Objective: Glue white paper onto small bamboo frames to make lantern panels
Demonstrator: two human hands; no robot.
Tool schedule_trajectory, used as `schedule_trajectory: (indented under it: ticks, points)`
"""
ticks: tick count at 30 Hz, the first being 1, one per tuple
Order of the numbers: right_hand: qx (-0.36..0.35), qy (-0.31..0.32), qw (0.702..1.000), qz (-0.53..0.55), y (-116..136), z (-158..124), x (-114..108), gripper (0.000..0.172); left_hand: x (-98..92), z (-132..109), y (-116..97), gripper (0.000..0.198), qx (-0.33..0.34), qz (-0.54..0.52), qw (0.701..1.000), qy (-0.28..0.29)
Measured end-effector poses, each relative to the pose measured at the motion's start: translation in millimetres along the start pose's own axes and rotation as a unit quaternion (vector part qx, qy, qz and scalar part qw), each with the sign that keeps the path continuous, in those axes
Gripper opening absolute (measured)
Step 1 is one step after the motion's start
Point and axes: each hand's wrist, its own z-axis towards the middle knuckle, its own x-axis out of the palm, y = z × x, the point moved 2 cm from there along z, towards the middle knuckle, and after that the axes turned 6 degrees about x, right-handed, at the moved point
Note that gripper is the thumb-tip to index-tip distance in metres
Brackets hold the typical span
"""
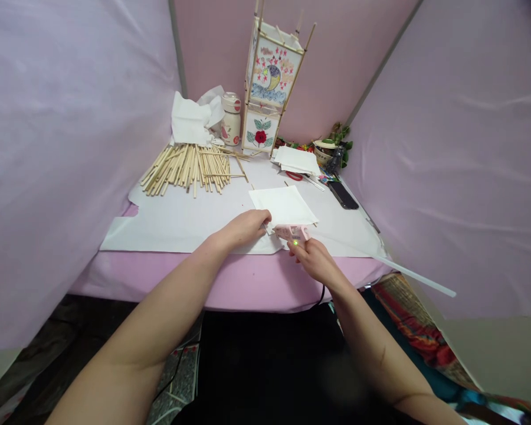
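My right hand point(315, 258) is wrapped round a pink glue gun point(292, 232) with a small green light, its nozzle pointing left at the near corner of a white paper square point(284, 206). The square lies on thin wooden sticks that poke out at its edges. My left hand point(243, 228) rests with curled fingers on the same near corner, pinching the paper's edge. Both hands are at the front of the table, over a large white sheet point(177, 221).
A pile of wooden sticks point(188, 165) lies at the back left, with crumpled white paper point(190, 121) and a small jar point(230, 120) behind. A tall painted paper lantern point(269, 82) stands at the back. Paper sheets point(297, 159), red scissors, pens, a phone point(343, 194) lie right.
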Motion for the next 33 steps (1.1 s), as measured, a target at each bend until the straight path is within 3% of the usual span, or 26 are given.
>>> schedule_trajectory:
  ticks: [10,21,27,30,33]
  points:
    - [-0.028,0.013,0.999,-0.033,1.6,1.9,8.7,0.042,-0.7,-1.4,0.0,0.033,-0.013,-0.030,0.999,0.004]
    - [-0.009,0.041,0.998,-0.041,9.0,2.8,-1.4,0.046,-0.5,-3.1,1.3,0.032,0.002,-0.029,1.000,-0.005]
    - [0.040,0.103,0.992,0.064,11.7,-5.4,-27.9,0.045,-4.0,-4.5,-1.8,0.030,-0.007,-0.029,1.000,0.002]
    - [0.046,0.072,0.982,0.171,2.4,-11.2,-43.5,0.043,-4.2,-4.0,-2.0,0.031,-0.011,-0.033,0.999,0.006]
    - [0.047,0.007,0.948,0.316,-15.1,-7.6,-52.3,0.034,-3.7,-3.3,-0.8,0.032,-0.020,-0.043,0.999,0.009]
